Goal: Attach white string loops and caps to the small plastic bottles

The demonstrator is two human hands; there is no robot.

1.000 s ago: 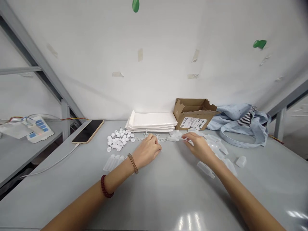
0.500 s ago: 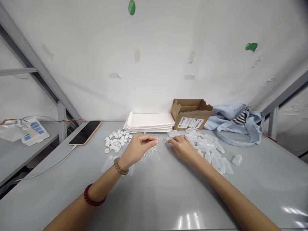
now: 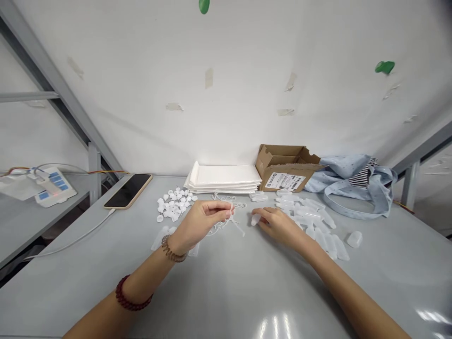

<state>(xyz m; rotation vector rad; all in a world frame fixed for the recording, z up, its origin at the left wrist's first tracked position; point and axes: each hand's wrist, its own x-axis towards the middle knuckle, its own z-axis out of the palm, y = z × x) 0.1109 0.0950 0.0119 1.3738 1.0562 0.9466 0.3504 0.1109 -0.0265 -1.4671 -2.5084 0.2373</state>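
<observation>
My left hand (image 3: 203, 220) pinches a thin white string (image 3: 231, 210) between thumb and fingertips, above a loose heap of white strings (image 3: 219, 226). To its right, my right hand (image 3: 278, 225) grips a small translucent plastic bottle (image 3: 255, 219) at the fingertips. Beside and behind my right hand lies a pile of similar translucent bottles (image 3: 307, 214). Small white caps (image 3: 173, 205) are heaped left of my left hand. A few clear plastic pieces (image 3: 160, 238) lie partly hidden behind my left wrist.
A stack of white padded envelopes (image 3: 226, 176) and an open cardboard box (image 3: 286, 181) stand by the wall. Light blue cloth (image 3: 353, 179) lies at the back right. A phone (image 3: 129, 190) with a white cable and a power strip (image 3: 56, 188) are at the left.
My right hand has drawn slightly back from the bottles, and a small bottle now shows in its fingertips. A string now shows in my left hand's pinch. The view has shifted slightly.
</observation>
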